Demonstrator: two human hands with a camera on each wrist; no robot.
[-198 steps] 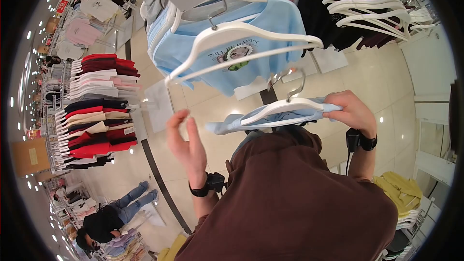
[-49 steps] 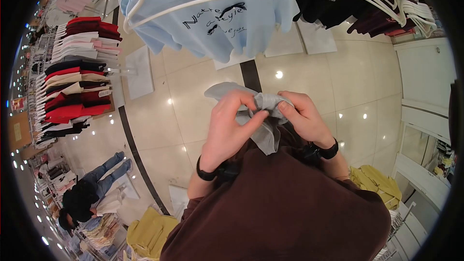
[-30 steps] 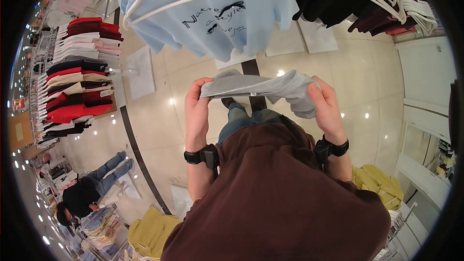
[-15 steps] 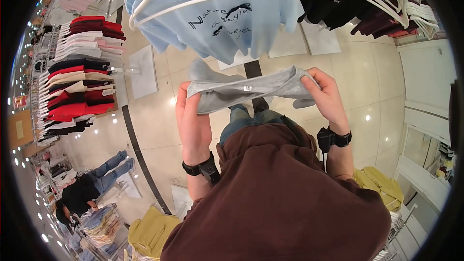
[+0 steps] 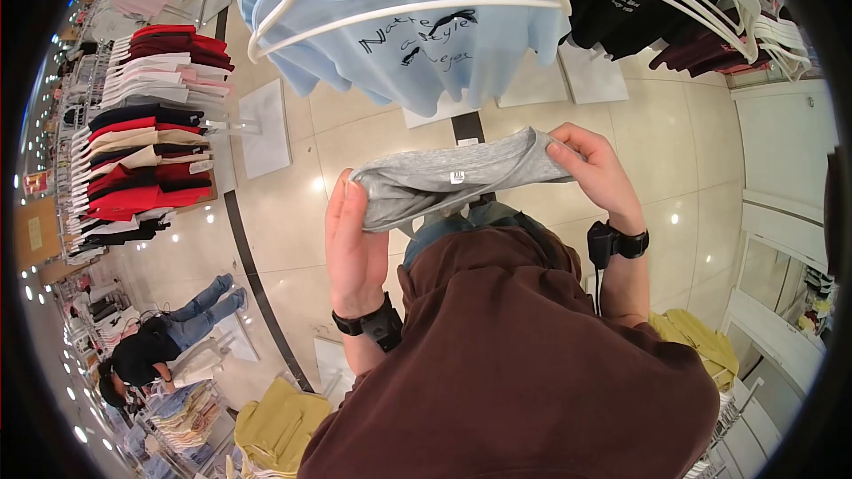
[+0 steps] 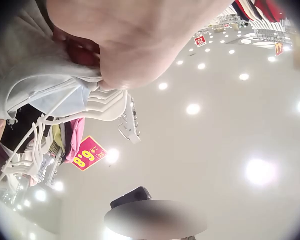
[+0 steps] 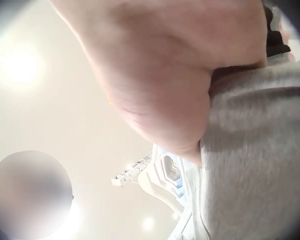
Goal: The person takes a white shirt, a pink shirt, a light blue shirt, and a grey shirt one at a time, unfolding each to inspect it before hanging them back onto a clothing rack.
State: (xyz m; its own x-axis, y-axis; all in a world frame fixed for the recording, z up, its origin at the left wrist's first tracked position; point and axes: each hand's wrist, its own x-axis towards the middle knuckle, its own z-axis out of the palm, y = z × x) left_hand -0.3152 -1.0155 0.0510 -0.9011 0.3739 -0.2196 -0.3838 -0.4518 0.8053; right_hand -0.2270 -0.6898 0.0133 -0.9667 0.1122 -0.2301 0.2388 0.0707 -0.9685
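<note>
A grey T-shirt (image 5: pixel 417 168) is stretched sideways between my two hands in front of my waist, its neckline with a small white label (image 5: pixel 458 177) facing up. My left hand (image 5: pixel 353 244) pinches one shoulder of it, thumb on top. At the other shoulder, my right hand (image 5: pixel 596 170) grips the cloth between thumb and fingers. The left wrist view shows the palm (image 6: pixel 125 40) beside the pale cloth. In the right wrist view the grey fabric (image 7: pixel 257 150) hangs from the hand (image 7: pixel 155 75). The lower part of the shirt is mostly hidden.
Light blue T-shirts (image 5: pixel 408 44) on white hangers hang ahead, with black shirts (image 5: pixel 612 9) to their right. A rack of red, white and dark garments (image 5: pixel 155 133) stands left. Yellow garments (image 5: pixel 280 426) hang behind me. Another person (image 5: pixel 146 350) stands at the lower left.
Earlier my right hand held a light blue garment on a hanger. Later both hands worked at a bunched grey T-shirt; since then they have spread apart, opening out its neckline and tilting it toward me.
</note>
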